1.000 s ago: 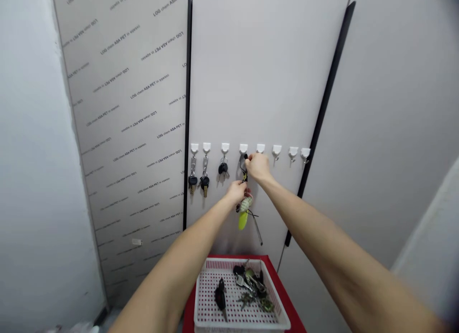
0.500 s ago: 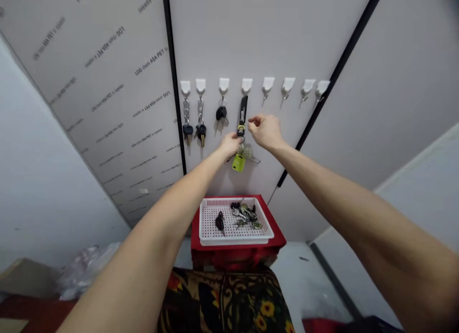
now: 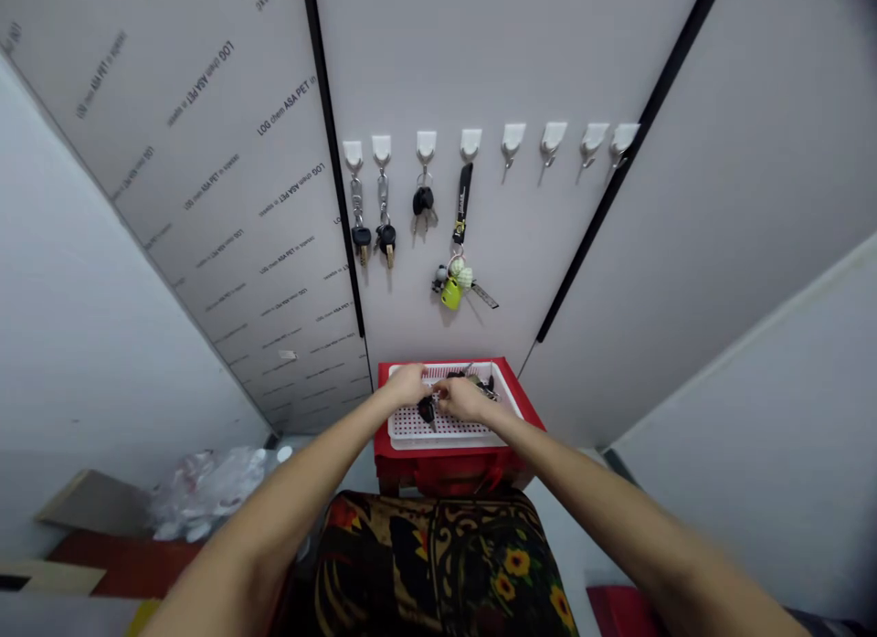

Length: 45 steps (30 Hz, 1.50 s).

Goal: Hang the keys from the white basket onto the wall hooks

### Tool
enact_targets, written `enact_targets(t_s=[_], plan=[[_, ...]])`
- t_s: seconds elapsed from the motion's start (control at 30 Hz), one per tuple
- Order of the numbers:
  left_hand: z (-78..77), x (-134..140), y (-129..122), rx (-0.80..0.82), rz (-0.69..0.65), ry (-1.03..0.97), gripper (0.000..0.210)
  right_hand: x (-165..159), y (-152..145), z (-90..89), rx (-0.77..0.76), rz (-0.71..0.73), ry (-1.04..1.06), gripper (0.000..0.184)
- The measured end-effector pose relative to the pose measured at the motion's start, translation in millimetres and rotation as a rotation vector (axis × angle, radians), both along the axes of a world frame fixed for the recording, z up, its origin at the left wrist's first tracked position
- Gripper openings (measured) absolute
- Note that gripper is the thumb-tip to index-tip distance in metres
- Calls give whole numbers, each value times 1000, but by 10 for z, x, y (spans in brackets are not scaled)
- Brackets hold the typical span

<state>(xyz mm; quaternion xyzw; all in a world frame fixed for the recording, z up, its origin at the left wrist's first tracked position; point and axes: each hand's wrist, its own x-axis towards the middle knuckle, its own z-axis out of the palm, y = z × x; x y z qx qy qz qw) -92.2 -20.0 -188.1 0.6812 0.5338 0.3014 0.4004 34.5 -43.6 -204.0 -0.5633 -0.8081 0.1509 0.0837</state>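
Note:
Both hands are down inside the white perforated basket. My left hand is over its left part, fingertips by a bunch of black-headed keys; those fingers are too small and blurred to read. Just right of it, my right hand has its fingers curled inward beside the same bunch, and whatever is between them is hidden. More keys lie behind the right hand, partly covered. On the wall, a black strap with a lime-green tag and other charms hangs freely from a hook.
Several white hooks run in a row across the wall panel. Three left ones hold key bunches. The basket rests on a red box. A patterned cloth is in front, and plastic bags lie at left.
Both hands have left the strap on the wall and moved down into the basket. The strap with its charms now hangs untouched from the hook.

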Motion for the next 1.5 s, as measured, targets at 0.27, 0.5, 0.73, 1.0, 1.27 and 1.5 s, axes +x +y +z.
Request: enact_targets(t_s=[0.27,0.5,0.73,1.0,1.27,1.5], plan=[[-21,32,-57,78,-57,190,16,-47,63,-81,22,-52,138,17],[295,-5,92,26,-172,62,16,31,167,131,20,-78,579,21],[692,48,158,176,-331,-62,16,139,133,565,26,-13,777,13],[1394,403,238,483,-147,-214,12,364,198,1406,187,-133,1017,17],[1986,705,321,736,-72,-158,31,600,552,2362,427,-328,1122,10],[2180,833,420,719,-37,36,43,692,858,2575,462,-451,1088,12]])
